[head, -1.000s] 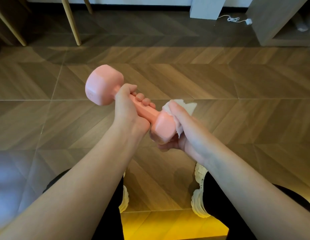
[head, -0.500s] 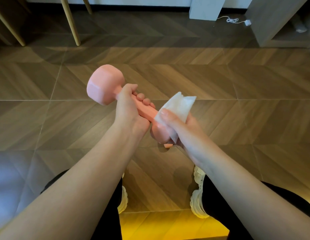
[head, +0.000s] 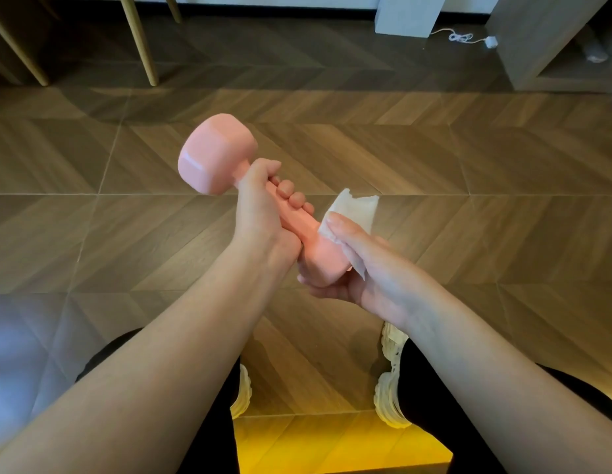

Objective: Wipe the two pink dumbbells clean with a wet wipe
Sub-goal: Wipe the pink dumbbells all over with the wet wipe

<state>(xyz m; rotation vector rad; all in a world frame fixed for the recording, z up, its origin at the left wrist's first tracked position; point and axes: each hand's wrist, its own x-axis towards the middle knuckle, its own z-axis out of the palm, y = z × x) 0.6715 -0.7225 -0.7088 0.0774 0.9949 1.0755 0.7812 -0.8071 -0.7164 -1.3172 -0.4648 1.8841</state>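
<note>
- Brown herringbone wood floor (head: 434, 159) beneath.
- Pink moulded dumbbell (head: 215, 155) held centre, far head toward 10 o'clock; left hand (head: 260, 213) curled round its handle.
- Right hand (head: 362, 268) clasps white wet wipe (head: 357, 206) around the 4 o'clock head.

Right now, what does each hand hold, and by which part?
The left hand grips the dumbbell by its handle. The right hand holds the wipe against the dumbbell's near head.

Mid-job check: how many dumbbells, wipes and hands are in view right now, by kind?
pink dumbbell: 1 (the second is not in view)
wet wipe: 1
hands: 2, left hand and right hand
Total: 4
</note>
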